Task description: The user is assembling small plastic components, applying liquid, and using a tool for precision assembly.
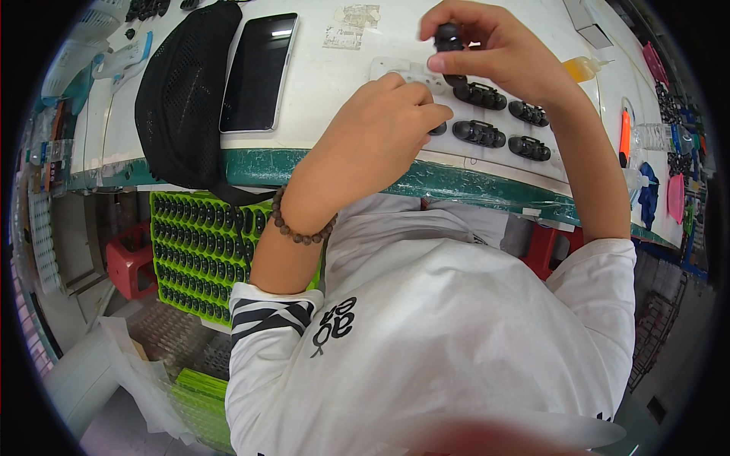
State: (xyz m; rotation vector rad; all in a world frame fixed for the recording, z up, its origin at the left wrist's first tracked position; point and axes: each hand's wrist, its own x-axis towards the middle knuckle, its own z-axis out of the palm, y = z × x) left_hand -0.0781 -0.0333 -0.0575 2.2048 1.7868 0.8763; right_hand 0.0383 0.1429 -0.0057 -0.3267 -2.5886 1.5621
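My right hand (494, 47) pinches a small black oblong part (449, 38) between thumb and fingers, raised above a white plate with recesses (395, 68). Several similar black parts, such as this one (479, 133), sit in rows on the plate beneath and beside it. At the plate's left side, my left hand (388, 133) is closed, its fingertips bent down over another black part (438, 129) that is mostly hidden. A dark beaded bracelet (308, 237) circles my left wrist.
Left of the plate lie a phone (260, 72) and a black mesh pouch (182, 99). A small bottle of yellow liquid (582, 68) and an orange-handled tool (625, 137) are at the right. Below the green table edge (487, 180) stands a green tray (194, 304) full of black parts.
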